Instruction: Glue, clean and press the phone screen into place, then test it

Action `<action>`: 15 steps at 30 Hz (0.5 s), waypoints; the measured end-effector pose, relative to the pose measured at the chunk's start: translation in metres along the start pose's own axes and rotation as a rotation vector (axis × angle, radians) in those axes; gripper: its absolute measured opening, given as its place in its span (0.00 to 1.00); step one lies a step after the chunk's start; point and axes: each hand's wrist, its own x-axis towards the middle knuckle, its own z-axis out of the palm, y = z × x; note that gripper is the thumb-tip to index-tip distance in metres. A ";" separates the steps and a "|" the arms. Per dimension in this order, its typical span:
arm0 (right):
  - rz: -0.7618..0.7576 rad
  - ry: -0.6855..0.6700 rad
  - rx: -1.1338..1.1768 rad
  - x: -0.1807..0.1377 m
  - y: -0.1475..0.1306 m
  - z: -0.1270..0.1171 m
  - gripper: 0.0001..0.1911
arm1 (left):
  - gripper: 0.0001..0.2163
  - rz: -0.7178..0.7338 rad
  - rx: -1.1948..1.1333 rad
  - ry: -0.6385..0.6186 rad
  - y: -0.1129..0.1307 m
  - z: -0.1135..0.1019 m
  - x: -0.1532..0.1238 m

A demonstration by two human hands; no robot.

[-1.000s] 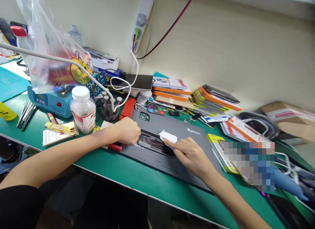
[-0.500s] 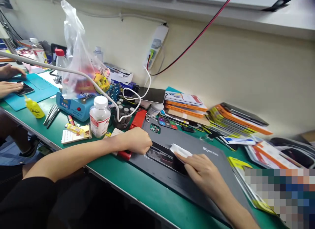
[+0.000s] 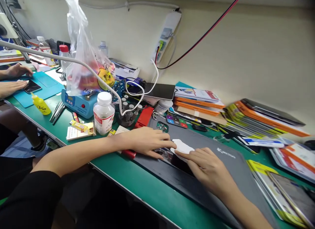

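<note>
While a co-worker's hand [image 3: 13, 89] rests against a dark phone [image 3: 33, 87] on a turquoise mat [image 3: 52, 88] at the far left, a yellow squeeze bottle [image 3: 41, 105] stands just beside that mat on the green tabletop [image 3: 137, 176]. Next come some slim metal tools [image 3: 57, 112], then a blue device [image 3: 81, 106] with a bulging plastic bag [image 3: 83, 74] above it. A white-capped jar [image 3: 103, 119] stands upright to the right, near a flat paper box [image 3: 75, 133] bearing a small yellow packet. Reaching in from a black sleeve [image 3: 36, 193], the person's left hand [image 3: 154, 139] is unclenched, its fingers spread over the left end of a black-glass handset [image 3: 181, 163], which lies on a gray mat [image 3: 231, 166] between the two hands. Over the handset's far edge lies a white wipe [image 3: 182, 147], close to the left fingertips. To its right, the right hand [image 3: 209, 168] has its index finger stretched onto the wipe and its other fingers bent; whether it pinches the wipe or merely presses it, I cannot tell. Behind, stacked orange-edged boxes [image 3: 198, 104] lean near the wall, and yellow-edged packs [image 3: 273, 189] lie along the gray mat's right side.
</note>
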 end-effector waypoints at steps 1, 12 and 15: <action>0.009 0.012 0.006 -0.005 0.006 -0.004 0.15 | 0.22 0.024 -0.002 0.016 -0.001 0.000 0.000; 0.115 0.070 0.096 -0.033 0.030 -0.004 0.13 | 0.13 0.012 -0.109 -0.036 -0.003 0.003 0.000; 0.069 0.071 0.043 -0.035 0.029 -0.002 0.15 | 0.13 -0.002 -0.144 -0.053 -0.002 0.003 -0.001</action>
